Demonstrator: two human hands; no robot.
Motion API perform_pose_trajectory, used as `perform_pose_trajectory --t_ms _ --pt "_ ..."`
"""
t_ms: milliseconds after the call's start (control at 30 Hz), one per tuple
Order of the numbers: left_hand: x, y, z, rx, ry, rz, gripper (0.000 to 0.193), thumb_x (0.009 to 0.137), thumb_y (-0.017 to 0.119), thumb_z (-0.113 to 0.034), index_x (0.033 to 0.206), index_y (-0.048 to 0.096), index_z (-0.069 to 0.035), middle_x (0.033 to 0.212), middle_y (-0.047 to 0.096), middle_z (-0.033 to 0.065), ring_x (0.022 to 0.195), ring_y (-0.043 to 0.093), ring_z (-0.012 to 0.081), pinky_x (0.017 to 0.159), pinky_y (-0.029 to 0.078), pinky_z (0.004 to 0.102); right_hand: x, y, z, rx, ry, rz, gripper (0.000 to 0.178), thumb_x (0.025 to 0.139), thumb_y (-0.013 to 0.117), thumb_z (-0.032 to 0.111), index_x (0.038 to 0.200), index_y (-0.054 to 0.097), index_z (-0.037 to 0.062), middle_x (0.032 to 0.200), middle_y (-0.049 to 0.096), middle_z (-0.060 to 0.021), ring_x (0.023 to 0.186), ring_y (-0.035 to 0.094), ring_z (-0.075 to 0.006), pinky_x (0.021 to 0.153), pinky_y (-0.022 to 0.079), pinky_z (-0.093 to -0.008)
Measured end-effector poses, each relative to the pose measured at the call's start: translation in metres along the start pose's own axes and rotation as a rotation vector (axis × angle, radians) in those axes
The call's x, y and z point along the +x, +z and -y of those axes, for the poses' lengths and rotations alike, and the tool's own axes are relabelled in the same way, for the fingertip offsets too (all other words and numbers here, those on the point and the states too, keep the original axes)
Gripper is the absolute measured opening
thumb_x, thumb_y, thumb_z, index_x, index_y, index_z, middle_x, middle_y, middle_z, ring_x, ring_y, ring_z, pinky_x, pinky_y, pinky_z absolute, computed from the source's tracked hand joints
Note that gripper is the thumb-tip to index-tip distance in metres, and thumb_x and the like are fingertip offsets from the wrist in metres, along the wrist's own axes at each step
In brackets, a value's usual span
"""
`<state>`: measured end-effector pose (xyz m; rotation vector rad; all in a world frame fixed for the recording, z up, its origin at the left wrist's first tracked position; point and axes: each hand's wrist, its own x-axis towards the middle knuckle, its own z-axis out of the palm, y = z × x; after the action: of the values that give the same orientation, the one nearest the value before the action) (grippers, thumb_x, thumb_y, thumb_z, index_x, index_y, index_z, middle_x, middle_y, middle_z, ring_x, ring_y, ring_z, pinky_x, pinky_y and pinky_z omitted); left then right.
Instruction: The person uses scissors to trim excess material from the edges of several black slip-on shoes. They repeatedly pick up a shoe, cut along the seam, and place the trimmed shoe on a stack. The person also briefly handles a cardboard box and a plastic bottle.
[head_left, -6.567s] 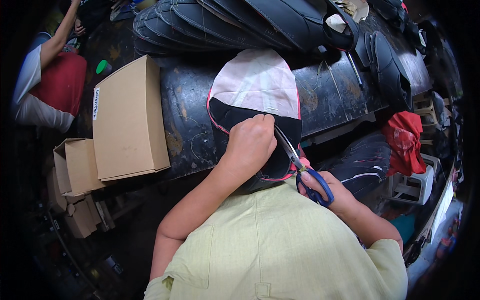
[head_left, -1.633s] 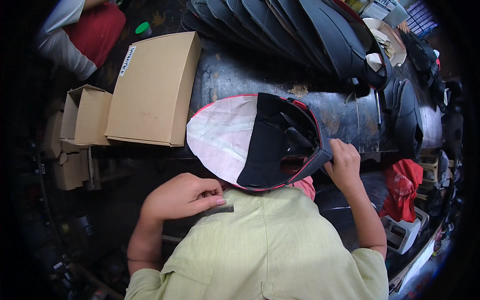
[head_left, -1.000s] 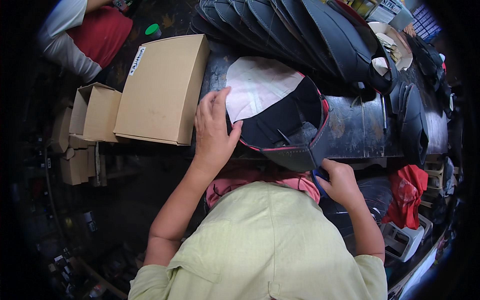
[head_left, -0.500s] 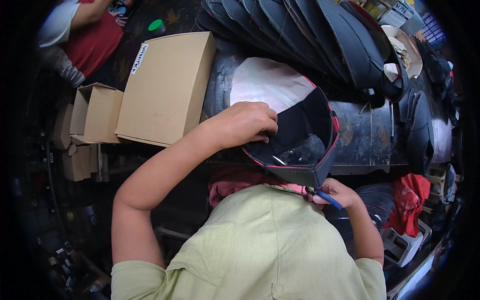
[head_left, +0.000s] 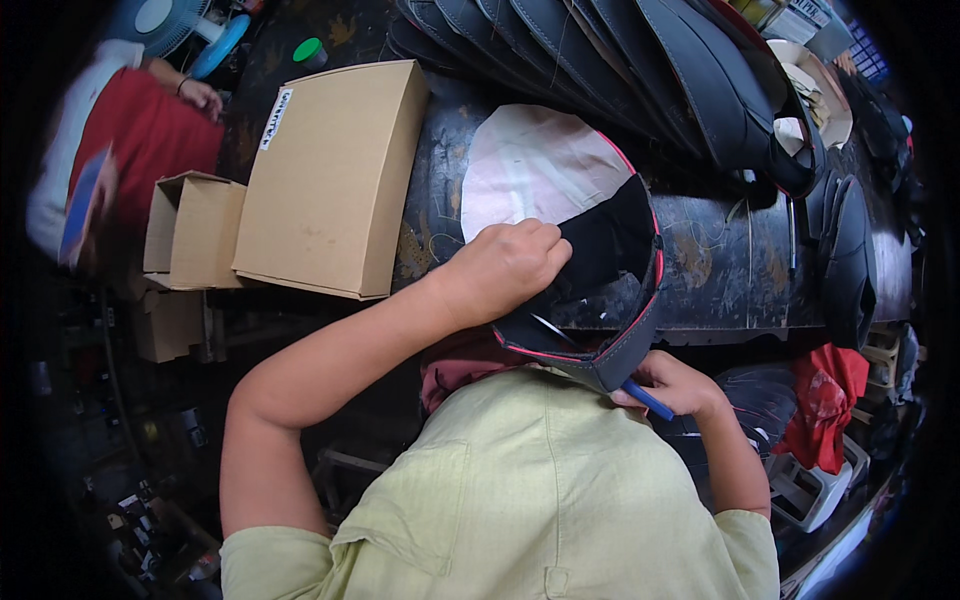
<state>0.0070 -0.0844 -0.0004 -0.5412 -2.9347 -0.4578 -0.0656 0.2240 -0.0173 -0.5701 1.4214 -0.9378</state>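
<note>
A black stitched cover [head_left: 628, 338] with red piping and a pale lining stands at the table's near edge, its open side facing up. My left hand [head_left: 508, 262] is closed on the black inner fabric at its left side; the fingertips are partly hidden. Below the cover's near corner, my right hand [head_left: 672, 385] grips a blue-handled tool [head_left: 648, 399]. The tool's working end is hidden beneath the cover. A thin white strip [head_left: 548, 326] shows inside the cover near its front rim.
A large cardboard box [head_left: 325, 180] and a small open carton [head_left: 198, 230] sit on the dark table at left. Similar black covers [head_left: 600, 80] are stacked along the back. A person in a red apron [head_left: 150, 125] stands at far left near a fan [head_left: 165, 25]. Red cloth [head_left: 825, 405] hangs at right.
My left hand has moved slightly right and down with the fabric. The cover's front corner has tipped lower, and the tool has gone further under it. The person at left has shifted.
</note>
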Motion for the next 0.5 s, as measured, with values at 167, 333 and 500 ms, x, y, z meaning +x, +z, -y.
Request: perform_pose_trajectory --t_ms 167,333,500 --pt "-0.013 -0.004 -0.017 -0.18 -0.204 -0.08 0.023 0.083 0.07 -0.004 0.105 0.064 -0.004 0.101 0.062 0.0109 0.095 0.064 0.0313 0.081 0.055 0.0417 0.003 -0.01 -0.025 0.265 0.097 0.19 0.044 0.098 0.072 0.037 0.118 0.067 -0.0015 0.092 0.065 -0.0058 0.074 0.061 -0.0095 0.063 0.048 -0.0252" --pt "-0.023 -0.001 -0.024 -0.231 -0.237 -0.153 0.024 0.081 0.073 -0.003 0.104 0.071 -0.008 0.101 0.06 0.0098 0.095 0.063 0.0304 0.08 0.053 0.0407 0.008 -0.004 -0.05 0.605 -0.08 0.313 0.064 0.092 0.066 0.053 0.126 0.058 -0.0007 0.091 0.06 -0.008 0.071 0.059 -0.013 0.061 0.045 -0.0222" --pt "-0.031 0.01 -0.024 -0.19 -0.216 -0.257 0.02 0.077 0.075 -0.003 0.096 0.073 -0.009 0.095 0.06 0.0089 0.087 0.065 0.0284 0.071 0.054 0.0379 0.013 0.007 -0.06 0.778 -0.078 0.168 0.075 0.086 0.069 0.06 0.131 0.06 0.0005 0.094 0.062 -0.0106 0.067 0.059 -0.0158 0.058 0.048 -0.0259"
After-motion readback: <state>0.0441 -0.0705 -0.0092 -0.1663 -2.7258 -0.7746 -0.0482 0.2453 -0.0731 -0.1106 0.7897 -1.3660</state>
